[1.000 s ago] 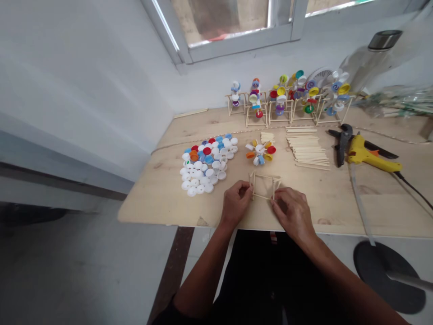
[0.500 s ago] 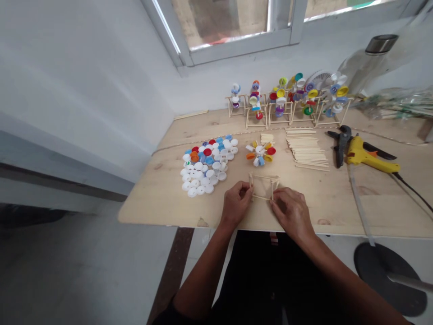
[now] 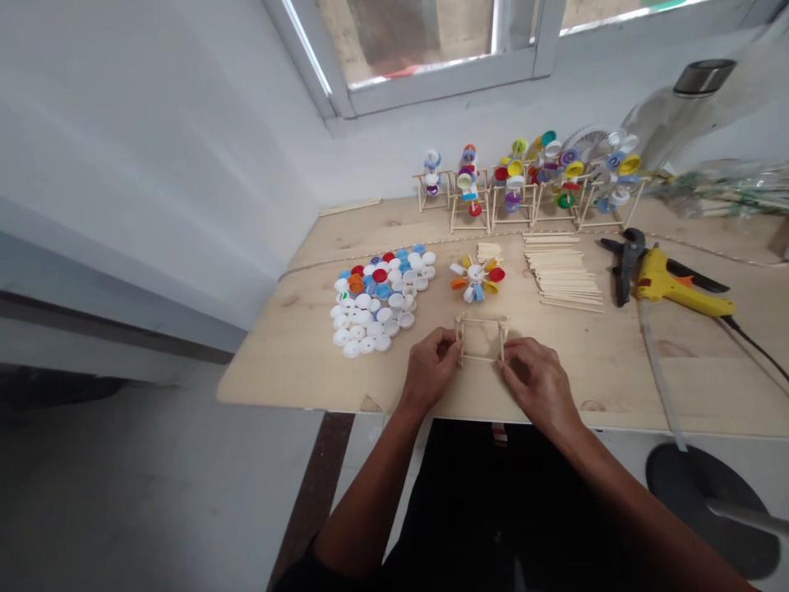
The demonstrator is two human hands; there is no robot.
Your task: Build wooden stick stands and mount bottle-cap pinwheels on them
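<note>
A small frame of thin wooden sticks (image 3: 482, 338) stands on the plywood table (image 3: 296, 353) near its front edge. My left hand (image 3: 430, 372) pinches the frame's left post. My right hand (image 3: 536, 382) pinches the right post. Both hands have their fingers closed on the sticks. Just behind the frame lies a little wheel of coloured bottle caps (image 3: 475, 279).
A heap of white, blue and red bottle caps (image 3: 377, 298) lies to the left. A stack of sticks (image 3: 560, 270), black pliers (image 3: 627, 253) and a yellow glue gun (image 3: 675, 287) lie to the right. Several finished cap wheels on stick stands (image 3: 530, 182) line the wall. A round black stool (image 3: 708, 510) is at lower right.
The frame's right side has been pushed upright, so it looks squarer. Both hands stayed on it and shifted only slightly.
</note>
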